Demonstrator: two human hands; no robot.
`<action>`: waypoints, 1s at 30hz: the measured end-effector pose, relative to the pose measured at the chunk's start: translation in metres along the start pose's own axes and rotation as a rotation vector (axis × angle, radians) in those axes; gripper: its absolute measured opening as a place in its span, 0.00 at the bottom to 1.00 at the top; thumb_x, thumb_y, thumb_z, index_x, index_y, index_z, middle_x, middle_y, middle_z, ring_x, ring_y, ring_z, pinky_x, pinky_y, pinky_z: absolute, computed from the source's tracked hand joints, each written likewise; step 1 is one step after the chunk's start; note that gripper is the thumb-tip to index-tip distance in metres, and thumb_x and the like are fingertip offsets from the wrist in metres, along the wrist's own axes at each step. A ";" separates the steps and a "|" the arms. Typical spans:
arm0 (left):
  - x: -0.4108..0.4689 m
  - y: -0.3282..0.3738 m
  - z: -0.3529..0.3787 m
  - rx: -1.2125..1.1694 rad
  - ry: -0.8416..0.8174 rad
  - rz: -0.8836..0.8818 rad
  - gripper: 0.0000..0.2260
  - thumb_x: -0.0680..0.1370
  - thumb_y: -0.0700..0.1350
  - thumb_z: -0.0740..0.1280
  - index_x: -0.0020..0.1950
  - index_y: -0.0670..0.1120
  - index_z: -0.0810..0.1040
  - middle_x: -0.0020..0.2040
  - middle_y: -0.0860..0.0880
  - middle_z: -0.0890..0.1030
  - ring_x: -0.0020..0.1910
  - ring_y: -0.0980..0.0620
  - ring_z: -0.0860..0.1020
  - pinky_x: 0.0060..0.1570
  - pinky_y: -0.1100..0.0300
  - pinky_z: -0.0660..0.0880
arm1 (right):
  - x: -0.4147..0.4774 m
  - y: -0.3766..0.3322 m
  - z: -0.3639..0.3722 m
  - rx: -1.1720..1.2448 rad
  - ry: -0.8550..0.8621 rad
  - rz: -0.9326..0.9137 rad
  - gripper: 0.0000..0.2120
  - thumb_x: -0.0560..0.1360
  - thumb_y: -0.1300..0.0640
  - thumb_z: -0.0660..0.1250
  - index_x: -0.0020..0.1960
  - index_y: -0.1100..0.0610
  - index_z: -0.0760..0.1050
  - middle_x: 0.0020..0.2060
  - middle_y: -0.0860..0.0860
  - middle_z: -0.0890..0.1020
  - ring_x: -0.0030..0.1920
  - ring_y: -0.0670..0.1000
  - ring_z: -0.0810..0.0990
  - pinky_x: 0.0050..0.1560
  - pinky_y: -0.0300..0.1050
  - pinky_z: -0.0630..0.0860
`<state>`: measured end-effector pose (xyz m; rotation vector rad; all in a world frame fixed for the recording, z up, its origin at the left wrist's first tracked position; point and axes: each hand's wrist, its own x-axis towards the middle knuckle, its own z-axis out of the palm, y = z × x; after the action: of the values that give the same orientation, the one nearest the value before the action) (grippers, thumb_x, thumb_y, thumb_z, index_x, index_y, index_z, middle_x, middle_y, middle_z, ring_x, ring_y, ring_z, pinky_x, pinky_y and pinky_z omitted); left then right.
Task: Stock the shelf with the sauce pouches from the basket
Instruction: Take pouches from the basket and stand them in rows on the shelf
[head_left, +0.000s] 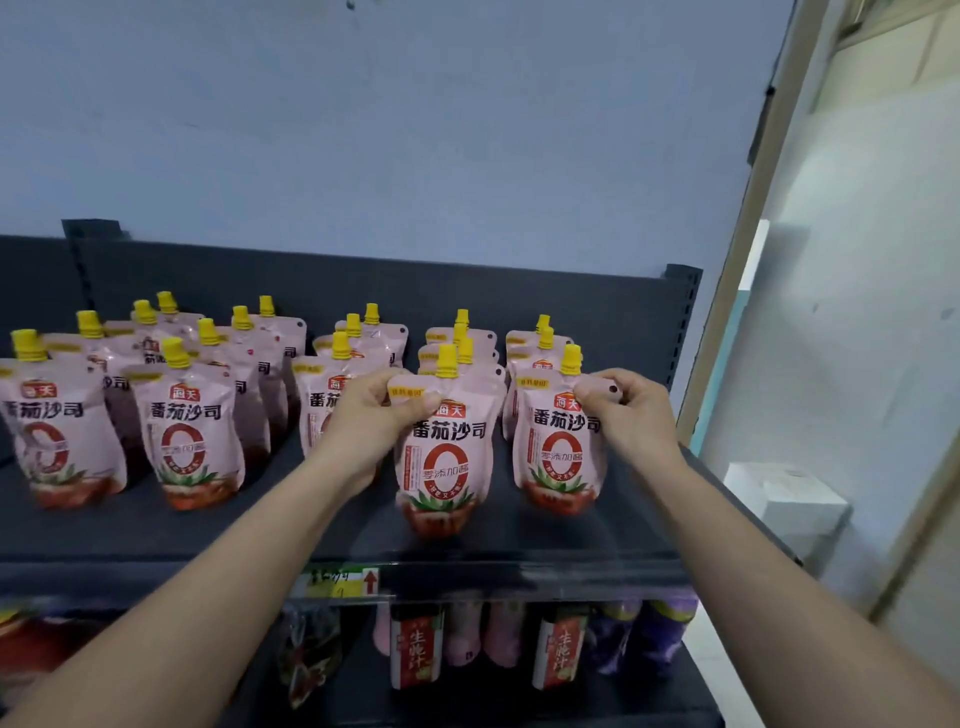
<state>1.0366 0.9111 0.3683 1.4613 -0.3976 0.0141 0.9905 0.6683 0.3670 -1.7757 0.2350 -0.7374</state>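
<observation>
Head view, stocking of the upper shelf. My left hand (374, 415) grips the upper left corner of the middle pouch (441, 467), thumb across its front and fingers curled behind. My right hand (631, 415) pinches the upper right corner of the end pouch (561, 452), just beside its yellow cap (571, 359). Both pouches stand upright on the dark shelf (234, 530), hanging below my fingertips, each at the front of its own file; further pouches (189, 441) stand behind my fingers and to the left of my left hand. Step in hand, as I judge it: seating and facing these two front pouches. To do it well I should settle each base flat, turn the printed face square to the front edge, and let go only once the pouch stands without leaning, since a soft pouch held by one corner tips readily. Every pouch is capped and opaque, so contents are unseen; labels suggest tomato sauce. Basket: not in view. Beneath my forearms, a lower shelf (519, 701) holds bottles (415, 649).
</observation>
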 end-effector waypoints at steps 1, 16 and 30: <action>0.002 -0.002 0.003 -0.011 0.000 -0.006 0.04 0.75 0.36 0.69 0.48 0.37 0.78 0.37 0.47 0.85 0.34 0.53 0.83 0.28 0.63 0.77 | 0.006 0.006 0.001 0.006 -0.006 0.016 0.03 0.73 0.59 0.71 0.41 0.54 0.81 0.40 0.52 0.85 0.43 0.53 0.85 0.42 0.50 0.82; 0.019 -0.027 0.033 -0.116 0.033 -0.034 0.09 0.73 0.31 0.68 0.47 0.43 0.81 0.43 0.46 0.86 0.45 0.47 0.84 0.48 0.52 0.81 | 0.070 0.042 0.017 0.069 -0.093 0.063 0.06 0.75 0.62 0.68 0.41 0.54 0.81 0.42 0.53 0.85 0.45 0.53 0.84 0.45 0.52 0.82; 0.026 -0.031 0.056 -0.020 0.008 -0.023 0.07 0.73 0.34 0.70 0.46 0.45 0.81 0.41 0.49 0.86 0.41 0.51 0.85 0.40 0.57 0.82 | 0.083 0.049 0.008 0.069 -0.205 0.041 0.08 0.78 0.64 0.64 0.44 0.54 0.78 0.41 0.49 0.83 0.40 0.46 0.82 0.31 0.34 0.76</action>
<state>1.0545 0.8468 0.3491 1.4452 -0.3730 -0.0022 1.0702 0.6159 0.3512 -1.7608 0.1065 -0.5242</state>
